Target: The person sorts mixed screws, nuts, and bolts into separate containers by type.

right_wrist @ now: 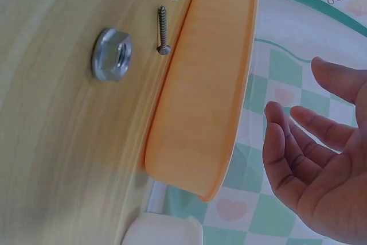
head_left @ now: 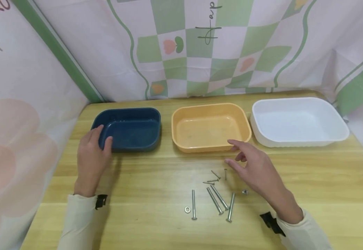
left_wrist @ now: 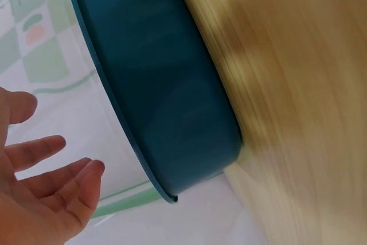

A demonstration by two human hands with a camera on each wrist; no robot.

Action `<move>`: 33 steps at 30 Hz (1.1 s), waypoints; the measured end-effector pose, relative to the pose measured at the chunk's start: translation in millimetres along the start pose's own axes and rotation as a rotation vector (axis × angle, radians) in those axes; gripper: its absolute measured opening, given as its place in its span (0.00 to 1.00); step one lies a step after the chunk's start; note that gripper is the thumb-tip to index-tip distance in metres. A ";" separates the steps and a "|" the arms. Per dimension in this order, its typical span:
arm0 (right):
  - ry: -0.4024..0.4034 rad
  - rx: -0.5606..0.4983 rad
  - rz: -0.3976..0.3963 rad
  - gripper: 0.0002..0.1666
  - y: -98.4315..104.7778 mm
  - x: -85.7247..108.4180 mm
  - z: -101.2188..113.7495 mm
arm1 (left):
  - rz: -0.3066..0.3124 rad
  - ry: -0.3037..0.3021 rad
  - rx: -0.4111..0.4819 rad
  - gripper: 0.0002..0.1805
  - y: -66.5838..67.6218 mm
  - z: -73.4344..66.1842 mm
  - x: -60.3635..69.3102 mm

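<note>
My left hand (head_left: 90, 158) hovers at the left front corner of the dark blue tray (head_left: 134, 147), fingers loosely bent and holding nothing. In the left wrist view its fingers stand apart from the tray's wall (left_wrist: 160, 84). Near the front right corner of the orange tray (head_left: 200, 149) is my right hand (head_left: 259, 170), thumb and fingers parted with nothing between them. Below it lie several small screws (head_left: 213, 180), one seen closely as a threaded screw (right_wrist: 163, 30). A hex nut (head_left: 245, 191) sits under the right hand. Several long bolts (head_left: 215, 200) and another nut (head_left: 187, 209) lie nearer me.
To the right of the orange tray stands a white tray (head_left: 300, 140). All three trays line the back of the wooden table (head_left: 147, 215). Behind them hangs a patterned cloth (head_left: 200, 66), with more cloth at both sides.
</note>
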State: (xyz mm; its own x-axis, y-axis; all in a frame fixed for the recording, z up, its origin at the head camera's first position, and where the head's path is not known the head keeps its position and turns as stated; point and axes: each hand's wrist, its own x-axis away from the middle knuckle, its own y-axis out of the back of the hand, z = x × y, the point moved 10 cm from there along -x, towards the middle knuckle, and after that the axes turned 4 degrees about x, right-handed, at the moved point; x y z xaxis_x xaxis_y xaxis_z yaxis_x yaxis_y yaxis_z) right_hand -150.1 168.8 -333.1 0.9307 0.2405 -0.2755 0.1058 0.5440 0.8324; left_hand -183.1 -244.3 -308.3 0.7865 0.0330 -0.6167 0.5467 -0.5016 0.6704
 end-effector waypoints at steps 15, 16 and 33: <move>-0.038 -0.013 0.111 0.31 -9.1 2.8 -8.0 | 0.000 0.127 -0.002 0.24 6.0 28.5 4.1; -0.042 -0.017 0.118 0.31 -10.1 2.8 -9.2 | 0.001 0.132 -0.002 0.24 6.0 30.8 4.4; -0.064 -0.071 0.275 0.31 -29.3 6.6 -29.5 | 0.043 0.275 -0.017 0.24 2.7 62.7 12.1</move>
State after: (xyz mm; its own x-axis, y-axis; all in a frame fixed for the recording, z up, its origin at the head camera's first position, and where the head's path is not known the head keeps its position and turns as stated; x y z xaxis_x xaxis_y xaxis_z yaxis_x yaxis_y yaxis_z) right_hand -157.4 178.2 -373.5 0.9416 0.3365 -0.0113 -0.1761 0.5208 0.8353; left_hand -190.1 -299.4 -339.8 0.8563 0.2461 -0.4540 0.5139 -0.4930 0.7021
